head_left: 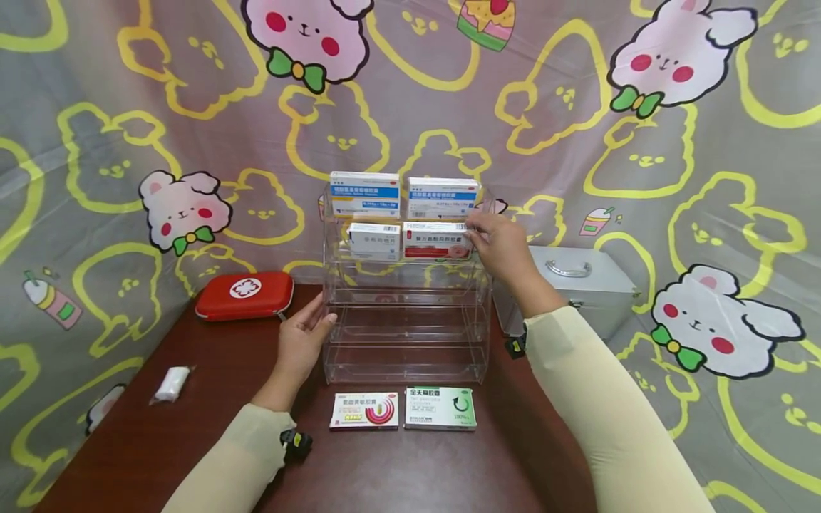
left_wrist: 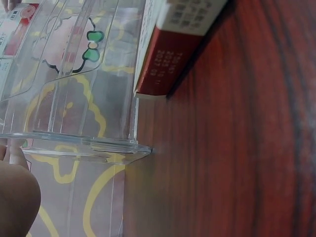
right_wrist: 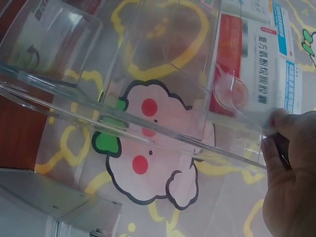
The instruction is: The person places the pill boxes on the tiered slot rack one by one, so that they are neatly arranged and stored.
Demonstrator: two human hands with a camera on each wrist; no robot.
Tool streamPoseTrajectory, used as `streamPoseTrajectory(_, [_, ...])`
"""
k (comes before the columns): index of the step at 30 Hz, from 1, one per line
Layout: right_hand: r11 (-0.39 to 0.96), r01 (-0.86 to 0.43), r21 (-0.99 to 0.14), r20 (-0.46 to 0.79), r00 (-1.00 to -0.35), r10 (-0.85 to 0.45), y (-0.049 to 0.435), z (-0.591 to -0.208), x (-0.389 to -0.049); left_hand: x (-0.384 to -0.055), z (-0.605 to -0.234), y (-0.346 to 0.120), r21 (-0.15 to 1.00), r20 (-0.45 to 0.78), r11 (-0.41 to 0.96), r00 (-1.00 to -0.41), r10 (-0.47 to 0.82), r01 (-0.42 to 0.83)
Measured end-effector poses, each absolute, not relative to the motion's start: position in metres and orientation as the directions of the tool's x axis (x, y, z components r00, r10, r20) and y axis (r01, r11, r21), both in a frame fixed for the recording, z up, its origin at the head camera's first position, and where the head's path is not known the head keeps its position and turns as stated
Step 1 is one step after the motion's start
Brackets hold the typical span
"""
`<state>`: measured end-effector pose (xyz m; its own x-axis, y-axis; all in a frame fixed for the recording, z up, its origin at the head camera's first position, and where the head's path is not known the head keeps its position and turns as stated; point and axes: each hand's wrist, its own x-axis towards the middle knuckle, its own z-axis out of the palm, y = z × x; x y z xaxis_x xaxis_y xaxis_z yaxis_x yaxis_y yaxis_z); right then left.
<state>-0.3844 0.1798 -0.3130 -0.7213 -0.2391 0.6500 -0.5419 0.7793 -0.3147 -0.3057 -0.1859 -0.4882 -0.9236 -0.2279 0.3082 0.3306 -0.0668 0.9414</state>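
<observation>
Hands well apart, and here's the delicate bit: my right hand (head_left: 503,246) pinches the right end of the red box (head_left: 436,242), up on the second tier of the clear rack (head_left: 407,372). My left hand (head_left: 301,342) rests at the rack's left side, fingers loosely extended; how firmly it presses, I can't tell. Too much leftward push could drive the red box into the white box (head_left: 375,242) just beside it. My knuckles crowd the right blue box (head_left: 442,198) above; a careless lift might knock it. Catch the side wall and the light-looking rack could skid across the desk (head_left: 449,470). Let go badly seated, and the box might topple onto the green box (head_left: 439,408) below.
</observation>
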Motion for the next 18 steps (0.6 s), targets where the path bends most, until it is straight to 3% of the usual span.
streamPoseTrajectory(9, [0.789,-0.551,-0.27,0.648,-0.711,-0.275,0.183,-0.317,-0.38,-0.305,-0.489,-0.183,0.935,0.324,-0.069,-0.917,-0.232,0.347])
streamPoseTrajectory(18, [0.754,-0.528,-0.391,0.598,-0.768,-0.228,0.19,-0.329,-0.346,-0.304,-0.489,-0.186,0.936,0.329,-0.043,-0.915,-0.235,0.348])
